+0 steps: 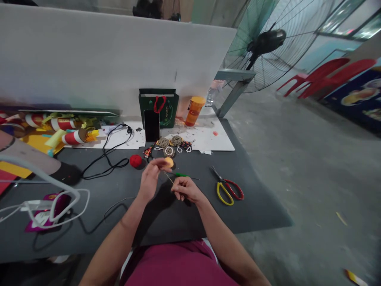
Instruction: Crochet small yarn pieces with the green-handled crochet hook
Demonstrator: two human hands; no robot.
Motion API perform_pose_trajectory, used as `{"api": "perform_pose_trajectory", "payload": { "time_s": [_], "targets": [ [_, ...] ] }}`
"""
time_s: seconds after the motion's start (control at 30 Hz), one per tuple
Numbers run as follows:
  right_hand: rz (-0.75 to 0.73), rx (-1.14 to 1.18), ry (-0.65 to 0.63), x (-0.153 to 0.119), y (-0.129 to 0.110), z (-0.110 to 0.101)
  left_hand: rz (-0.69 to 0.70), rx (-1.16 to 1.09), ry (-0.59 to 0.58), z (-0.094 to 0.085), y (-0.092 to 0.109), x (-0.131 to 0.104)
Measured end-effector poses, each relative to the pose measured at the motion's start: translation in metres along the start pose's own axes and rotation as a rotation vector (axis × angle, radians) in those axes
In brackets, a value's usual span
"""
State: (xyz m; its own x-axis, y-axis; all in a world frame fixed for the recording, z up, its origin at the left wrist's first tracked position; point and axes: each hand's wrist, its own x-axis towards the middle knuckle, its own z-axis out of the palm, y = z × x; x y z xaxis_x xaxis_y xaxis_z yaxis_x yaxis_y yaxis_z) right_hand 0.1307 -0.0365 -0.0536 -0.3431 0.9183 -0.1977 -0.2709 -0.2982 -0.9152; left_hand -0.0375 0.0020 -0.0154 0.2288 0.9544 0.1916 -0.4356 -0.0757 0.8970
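My left hand [151,178] is raised over the dark table, its fingers bent toward a thin cord [168,177]. The cord runs down to my right hand [185,188], whose fingertips are pinched together on it. How the left fingers touch the cord is too small to tell. A yellow ball [169,162] lies just behind my left fingers, and a red ball [135,161] is to their left. Behind my hands is a green-handled tool [182,175]. Scissors [226,187] with one yellow and one red handle lie open to the right.
Coiled ornaments [169,146] lie in front of a phone [152,126], a green bag [159,107] and an orange bottle [195,111]. Black cable [107,157] and a lamp-like device [64,171] are at left. The table's right edge borders the floor; a large fan [268,41] stands beyond.
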Motion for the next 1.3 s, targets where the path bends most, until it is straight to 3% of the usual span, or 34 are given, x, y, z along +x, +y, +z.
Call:
{"api": "perform_pose_trajectory", "payload": {
  "time_s": [0.13, 0.2, 0.33, 0.5, 0.7, 0.9, 1.03, 1.23, 1.3],
  "targets": [
    [0.020, 0.016, -0.014, -0.002, -0.001, -0.003, 0.136, 0.473, -0.255, 0.005, -0.004, -0.007],
    [0.033, 0.011, -0.027, -0.002, -0.002, -0.004, 0.198, 0.646, -0.323, 0.005, -0.005, -0.008],
    [0.041, 0.007, -0.033, -0.001, -0.004, -0.002, 0.196, 0.722, -0.348, 0.001, -0.007, -0.006],
    [-0.003, 0.035, 0.052, -0.001, -0.004, -0.005, 0.162, 0.809, -0.406, 0.001, -0.007, -0.007],
    [-0.010, 0.041, 0.078, -0.001, -0.003, -0.005, 0.090, 0.829, -0.293, 0.006, -0.009, -0.010],
    [-0.067, 0.067, 0.141, 0.002, -0.001, -0.008, -0.054, 0.553, -0.191, 0.006, -0.011, -0.009],
    [-0.139, 0.104, 0.232, 0.003, -0.001, -0.012, -0.026, 0.446, -0.225, 0.005, -0.006, -0.006],
    [-0.176, 0.116, 0.326, 0.004, -0.003, -0.008, 0.091, 0.539, -0.220, 0.006, 0.002, -0.010],
    [-0.185, 0.107, 0.380, 0.005, -0.005, -0.008, 0.145, 0.573, -0.266, 0.006, 0.002, -0.011]
  ]
}}
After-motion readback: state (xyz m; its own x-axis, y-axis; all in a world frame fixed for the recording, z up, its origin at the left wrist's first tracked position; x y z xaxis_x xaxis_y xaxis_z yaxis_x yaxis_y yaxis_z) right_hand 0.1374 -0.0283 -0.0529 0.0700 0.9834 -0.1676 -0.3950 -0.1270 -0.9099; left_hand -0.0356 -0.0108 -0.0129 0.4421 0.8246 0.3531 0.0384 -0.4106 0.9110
